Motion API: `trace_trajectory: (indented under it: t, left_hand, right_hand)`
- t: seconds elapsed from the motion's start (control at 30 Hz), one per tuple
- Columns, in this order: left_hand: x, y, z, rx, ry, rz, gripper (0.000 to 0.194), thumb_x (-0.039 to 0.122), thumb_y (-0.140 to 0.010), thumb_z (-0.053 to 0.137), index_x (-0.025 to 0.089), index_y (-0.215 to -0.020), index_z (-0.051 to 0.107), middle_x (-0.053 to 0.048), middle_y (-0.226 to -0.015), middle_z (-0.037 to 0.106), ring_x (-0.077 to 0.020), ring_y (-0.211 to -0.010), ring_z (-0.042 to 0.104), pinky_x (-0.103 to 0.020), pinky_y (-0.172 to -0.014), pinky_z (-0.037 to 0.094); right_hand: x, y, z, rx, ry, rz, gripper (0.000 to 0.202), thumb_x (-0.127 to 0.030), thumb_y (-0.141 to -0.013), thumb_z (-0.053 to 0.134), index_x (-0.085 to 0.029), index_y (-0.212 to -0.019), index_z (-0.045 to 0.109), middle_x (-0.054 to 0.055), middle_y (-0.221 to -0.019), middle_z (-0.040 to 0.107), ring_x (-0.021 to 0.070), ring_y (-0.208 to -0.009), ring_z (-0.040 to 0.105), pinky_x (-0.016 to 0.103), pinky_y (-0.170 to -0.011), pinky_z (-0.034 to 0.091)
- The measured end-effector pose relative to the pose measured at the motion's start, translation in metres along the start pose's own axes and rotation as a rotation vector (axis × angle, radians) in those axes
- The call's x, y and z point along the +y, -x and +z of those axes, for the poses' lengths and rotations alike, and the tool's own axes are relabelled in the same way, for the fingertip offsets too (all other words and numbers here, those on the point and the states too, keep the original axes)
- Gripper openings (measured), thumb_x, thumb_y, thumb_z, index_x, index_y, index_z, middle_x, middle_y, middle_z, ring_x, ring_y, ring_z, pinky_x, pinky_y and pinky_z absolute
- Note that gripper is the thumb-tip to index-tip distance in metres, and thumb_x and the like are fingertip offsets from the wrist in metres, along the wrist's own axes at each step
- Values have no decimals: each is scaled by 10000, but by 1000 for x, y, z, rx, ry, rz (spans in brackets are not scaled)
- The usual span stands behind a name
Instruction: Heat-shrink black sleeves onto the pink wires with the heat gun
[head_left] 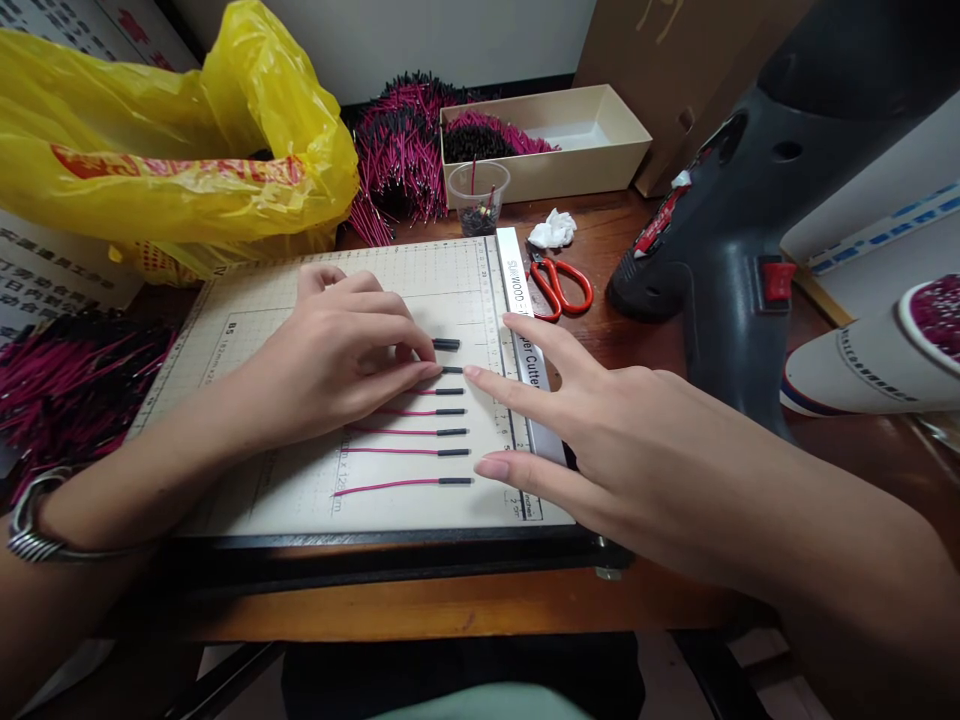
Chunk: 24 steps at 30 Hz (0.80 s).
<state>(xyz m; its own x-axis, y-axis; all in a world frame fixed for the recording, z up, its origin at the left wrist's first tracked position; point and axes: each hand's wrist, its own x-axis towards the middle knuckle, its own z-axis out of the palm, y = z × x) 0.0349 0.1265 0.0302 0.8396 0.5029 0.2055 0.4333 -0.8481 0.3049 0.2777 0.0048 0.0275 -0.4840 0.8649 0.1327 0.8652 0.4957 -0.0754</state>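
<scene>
On the board of a paper cutter [285,510], several thin pink wires with black end sleeves lie in a row, like the front wire [390,487]. My left hand [352,345] is closed over the far end of the row. Its thumb and forefinger pinch a sleeved wire [452,370], whose pink length is hidden under the hand. Just beyond that, black sleeves [447,344] stick out past the fingers. My right hand [607,420] is open, fingers spread, with one fingertip at the pinched wire's sleeve end and the thumb near the front wires.
Behind the board are a wire heap [401,140], a cream box [585,165] holding wires and a clear cup [480,200]. Red-handled scissors [559,285] and crumpled tissue [553,230] lie right of it. A heat gun [735,220], paper cup [862,365] and yellow bag [187,190] flank the board.
</scene>
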Motion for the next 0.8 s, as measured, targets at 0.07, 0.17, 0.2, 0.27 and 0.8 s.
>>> trace_trajectory:
  t: [0.07, 0.17, 0.2, 0.27, 0.8]
  left_hand:
    - [0, 0, 1, 0, -8, -3, 262, 397, -1037, 589, 272, -884, 761, 6, -825, 768, -208, -830, 589, -466, -917, 296]
    - [1, 1, 1, -2, -23, -12, 240, 371, -1033, 588, 266, -895, 754, 10, -841, 763, -203, -840, 582, -463, -915, 301]
    - [1, 1, 1, -3, -26, -9, 236, 370, -1033, 589, 266, -898, 752, 11, -844, 763, -202, -842, 582, -463, -913, 301]
    - [1, 1, 1, -6, -27, 7, 233, 380, -1031, 594, 265, -903, 751, 14, -840, 763, -200, -840, 583, -464, -904, 301]
    - [1, 4, 6, 18, -77, 19, 285, 367, -1080, 519, 262, -923, 732, 17, -864, 762, -195, -861, 597, -483, -906, 338]
  right_hand:
    - [0, 0, 0, 5, 10, 0, 665, -595, -1110, 256, -239, -1540, 618, 290, -1613, 498, 193, -618, 708, 444, -591, 627]
    - [0, -1, 1, 11, 16, 1, 671, -606, -1106, 261, -238, -1536, 623, 286, -1602, 513, 198, -614, 712, 441, -581, 624]
    - [0, -1, 1, 13, 15, 2, 676, -606, -1107, 256, -235, -1532, 627, 286, -1604, 511, 206, -624, 721, 440, -580, 624]
    - [0, 0, 2, 14, 15, 3, 676, -600, -1108, 251, -230, -1535, 624, 289, -1614, 499, 222, -654, 740, 433, -579, 622]
    - [-3, 3, 2, 0, 48, 1, 678, -623, -1097, 317, -213, -1558, 598, 305, -1626, 483, 240, -711, 768, 401, -619, 605]
